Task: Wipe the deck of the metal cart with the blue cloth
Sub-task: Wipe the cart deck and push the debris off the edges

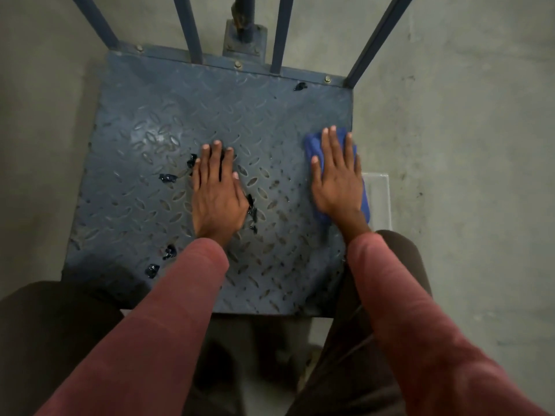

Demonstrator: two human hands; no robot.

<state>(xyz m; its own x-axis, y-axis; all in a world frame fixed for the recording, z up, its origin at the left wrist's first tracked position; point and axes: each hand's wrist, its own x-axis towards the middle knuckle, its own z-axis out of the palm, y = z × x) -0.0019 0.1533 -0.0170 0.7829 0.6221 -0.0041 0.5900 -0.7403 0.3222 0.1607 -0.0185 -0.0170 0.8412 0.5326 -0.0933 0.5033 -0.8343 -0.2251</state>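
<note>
The metal cart's deck (pixel 150 121) is blue-grey tread plate and fills the middle of the view. My right hand (pixel 336 178) lies flat on the folded blue cloth (pixel 312 142), pressing it against the deck's right edge; the cloth shows past my fingers and by my wrist. My left hand (pixel 217 190) rests palm down on the bare middle of the deck, fingers spread, holding nothing. Several small dark shiny scraps (pixel 168 177) lie around my left hand and toward the near left corner, with one (pixel 299 86) near the far right corner.
Blue upright bars (pixel 187 25) rise from the deck's far edge, with a bolted post base (pixel 244 37) behind them. A pale flat object (pixel 378 199) lies on the concrete floor (pixel 465 145) right of the cart. My knees in dark trousers (pixel 54 319) flank the near edge.
</note>
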